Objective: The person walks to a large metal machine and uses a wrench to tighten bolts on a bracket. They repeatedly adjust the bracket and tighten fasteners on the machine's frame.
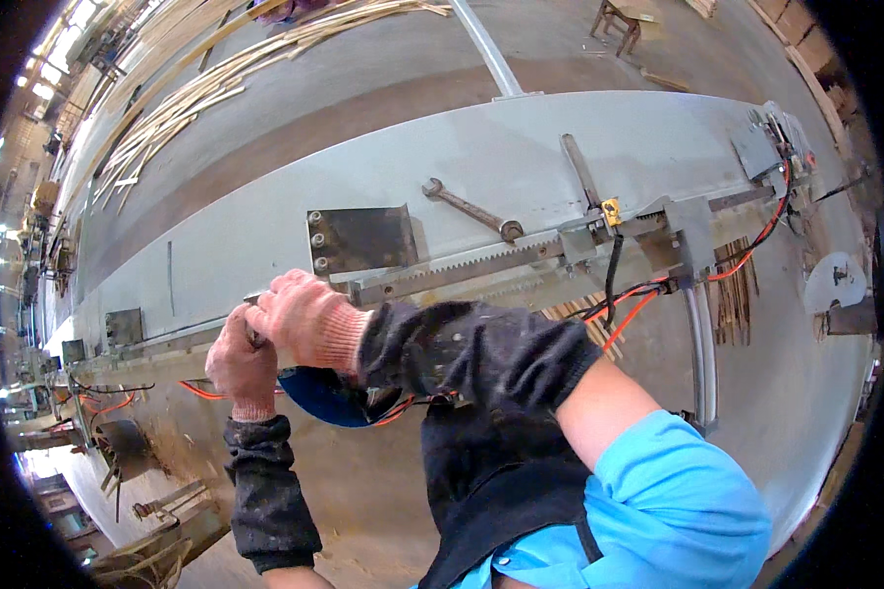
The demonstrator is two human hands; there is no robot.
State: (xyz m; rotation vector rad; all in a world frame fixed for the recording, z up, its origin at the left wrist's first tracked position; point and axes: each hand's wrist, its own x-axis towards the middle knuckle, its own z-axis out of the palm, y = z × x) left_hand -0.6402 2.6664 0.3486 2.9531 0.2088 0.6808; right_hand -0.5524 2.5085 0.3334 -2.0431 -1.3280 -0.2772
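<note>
Head view: we had both gloved hands bunched together at the near edge of the long grey machine.

Our right hand (309, 319) was curled shut over the left hand (243, 363), and both seemed closed on something small at the end of the toothed rack (462, 267); what it was we could not tell, since the knit gloves hid it. The rack ran away to the right of our hands, its steel teeth fine and sharp, and we judged a loose glove thread or dark sleeve cuff could snag there. Orange cables (629, 314) hung slack below the carriage, well right of our hands, and could catch too. Beyond our right hand lay a dull steel plate with three bolts (361, 239) and, farther right, a rusty ring spanner (469, 209), smooth enough on painted metal to slide off. A blue curved piece (319, 402) sat just under our right wrist.
</note>
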